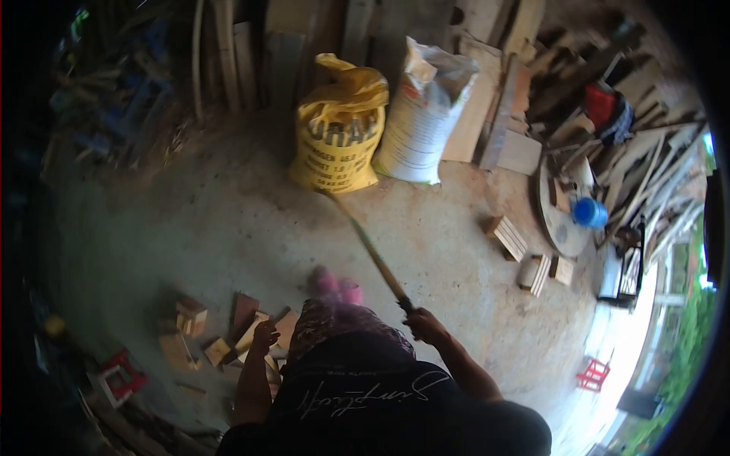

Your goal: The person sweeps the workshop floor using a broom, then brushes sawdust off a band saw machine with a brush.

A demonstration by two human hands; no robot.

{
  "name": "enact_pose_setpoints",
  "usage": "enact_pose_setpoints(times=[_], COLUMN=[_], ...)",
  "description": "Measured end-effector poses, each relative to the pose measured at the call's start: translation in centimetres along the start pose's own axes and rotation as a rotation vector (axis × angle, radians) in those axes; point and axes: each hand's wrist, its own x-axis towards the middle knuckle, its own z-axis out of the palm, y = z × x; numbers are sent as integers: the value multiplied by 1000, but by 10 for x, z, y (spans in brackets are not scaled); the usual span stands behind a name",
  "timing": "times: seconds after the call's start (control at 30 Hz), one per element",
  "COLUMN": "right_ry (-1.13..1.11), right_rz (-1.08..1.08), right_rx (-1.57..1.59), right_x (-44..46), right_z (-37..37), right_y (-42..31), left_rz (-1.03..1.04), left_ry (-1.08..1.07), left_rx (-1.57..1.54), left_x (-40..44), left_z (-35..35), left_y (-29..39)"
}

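Note:
My right hand (427, 327) is closed around the dark end of a long thin stick (372, 251). Brown and greenish along its length, the stick slants forward and left across the floor, its far tip close to the foot of a yellow sack (338, 140). My left hand (265, 336) hangs at my side with loosely bent fingers and nothing visible in it. Below it lie several wood blocks (217, 351). Beside the yellow sack stands an open white sack (422, 121).
Boards (285, 68) lean behind the sacks. More blocks (508, 237) lie on the right of the concrete floor (228, 220), near a round disc (559, 224) and a blue container (590, 213). Red stools (593, 375) stand at both sides. Scrap wood is heaped at upper right.

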Motion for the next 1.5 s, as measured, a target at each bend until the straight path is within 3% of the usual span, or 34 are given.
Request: enact_pose_setpoints(times=[0.07, 0.13, 0.17, 0.23, 0.3, 0.37, 0.4, 0.5, 0.6, 0.63, 0.7, 0.73, 0.77, 0.83, 0.9, 1.0, 1.1, 1.17, 1.2, 1.23, 1.27, 1.3, 1.37, 1.4, 1.47, 1.5], right_ry=[101, 121, 141, 152, -79, 163, 119, -25, -238, -293, -372, -411, -461, -588, -520, -445, -364, -289, -227, -287, -294, -224, -323, -355, -472, -487], right_rz=[41, 85, 133, 177, 148, 250, 340, 326, 263, 220, 200, 146, 273, 389, 382, 303, 135, 377, 380, 495, 531, 421, 258, 198, -171, -204], right_rx=[23, 67, 203, 315, 683, 696, 801, 643, 477, 464, 614, 559, 515, 493, 294, 184, 36, 100, 74, 174, 59, 105, -50, -99, -625, -582], right_x=[-29, -47, -43, -24, 10, 63, 88, 158, 210, 223, 240, 267, 289, 344, 363, 341, 273, 238, 206, 192, 176, 132, 157, 171, 217, 262], right_z=[-15, -35, -48, -65, -71, -55, -41, 62, 213, 267, 375, 411, 441, 469, 473, 476, 466, 453, 460, 453, 458, 504, 509, 511, 523, 525], right_y=[13, 30, 45, 52, 40, 24, 15, -20, -72, -95, -153, -169, -192, -217, -240, -244, -235, -229, -234, -232, -240, -267, -265, -265, -266, -256], left_rz=[-41, 166, 35, -4, -44, -91, -107, -126, -191, -194, -74, -64, -49, -78, -105, 26, 20, -18, -32, -47, -16, -21, -114, -31, -34, -59], left_ry=[14, -68, -15, 40, 137, 226, 258, 264, 322, 335, 249, 350, 454, 513, 572, 365, 550, 548, 489, 430, 323, 322, 437, 333, 266, 309], left_rx=[-4, 313, 55, -21, 9, 40, 43, -59, -130, -181, 93, -86, -261, -248, -218, -270, -271, -277, -255, -234, -228, -238, -400, -452, -300, -422], left_x=[6, 24, 12, 14, -7, -14, -13, 0, 1, 14, 36, 26, 18, 6, 4, 7, 19, 26, 41, 49, 52, 55, 66, 94, 94, 106], left_z=[-7, -25, -18, -30, -29, -35, -47, -99, -140, -170, -232, -234, -245, -269, -301, -350, -361, -367, -374, -379, -382, -379, -376, -393, -410, -418], left_y=[-13, -37, -29, -35, -19, -6, -7, -21, -2, -15, -34, -21, 1, 41, 74, 107, 131, 139, 132, 127, 129, 132, 146, 122, 147, 155])
